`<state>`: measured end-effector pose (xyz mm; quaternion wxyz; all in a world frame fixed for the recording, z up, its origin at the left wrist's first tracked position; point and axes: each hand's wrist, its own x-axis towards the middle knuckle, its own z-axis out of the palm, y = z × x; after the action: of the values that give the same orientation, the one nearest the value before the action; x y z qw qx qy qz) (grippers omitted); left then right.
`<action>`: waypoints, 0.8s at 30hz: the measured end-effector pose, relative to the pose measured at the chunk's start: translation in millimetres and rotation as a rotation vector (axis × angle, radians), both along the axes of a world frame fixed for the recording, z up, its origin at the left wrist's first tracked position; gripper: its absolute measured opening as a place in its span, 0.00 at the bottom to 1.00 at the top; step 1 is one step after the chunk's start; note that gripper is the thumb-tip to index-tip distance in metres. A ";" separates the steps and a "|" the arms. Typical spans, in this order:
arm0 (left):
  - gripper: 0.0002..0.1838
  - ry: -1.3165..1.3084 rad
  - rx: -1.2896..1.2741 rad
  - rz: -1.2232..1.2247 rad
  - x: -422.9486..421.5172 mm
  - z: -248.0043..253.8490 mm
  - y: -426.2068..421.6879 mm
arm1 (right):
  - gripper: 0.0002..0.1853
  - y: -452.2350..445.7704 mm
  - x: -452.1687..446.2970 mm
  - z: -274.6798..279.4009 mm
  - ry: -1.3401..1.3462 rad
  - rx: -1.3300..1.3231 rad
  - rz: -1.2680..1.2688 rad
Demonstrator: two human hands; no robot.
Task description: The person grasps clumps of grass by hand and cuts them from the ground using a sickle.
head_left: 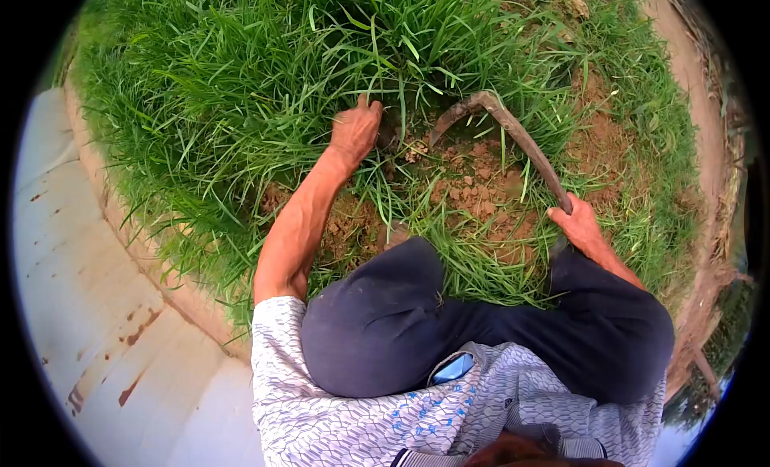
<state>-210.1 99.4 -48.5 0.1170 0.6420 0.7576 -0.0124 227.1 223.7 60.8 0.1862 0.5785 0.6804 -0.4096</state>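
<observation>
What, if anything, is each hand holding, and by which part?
The right hand grips the curved tool by its near end. The left hand is among the grass; whether it holds any cannot be told.

Counted in view: one left hand (357,131) plus one right hand (576,224), making two; two bare forearms (309,214); just one sickle (523,136); one patterned shirt (345,423); one pair of dark trousers (373,330), two legs to it; one small blue rectangle (454,368), perhaps a phone, poorly seen; one pale strip of ground (120,290); several patches of bare soil (481,186); blades of grass (233,90) past counting.
</observation>
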 end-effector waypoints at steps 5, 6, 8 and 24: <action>0.11 0.216 -0.219 0.010 6.9 -14.6 2.6 | 0.21 -3.7 -12.3 27.3 -0.059 0.057 0.062; 0.10 0.246 -0.179 -0.019 4.7 -14.0 1.2 | 0.22 -7.7 -15.1 32.5 -0.050 0.078 0.041; 0.09 0.175 -0.227 -0.030 -5.0 -15.3 8.2 | 0.22 -13.2 -12.4 37.8 -0.011 0.107 0.036; 0.15 -0.533 -0.136 0.278 -39.0 19.1 -66.1 | 0.24 -5.6 -165.1 47.6 0.261 0.137 0.198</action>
<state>-249.1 33.3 -29.4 0.3548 0.5035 0.7783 0.1221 62.0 218.1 108.4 0.0959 0.4617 0.7788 -0.4137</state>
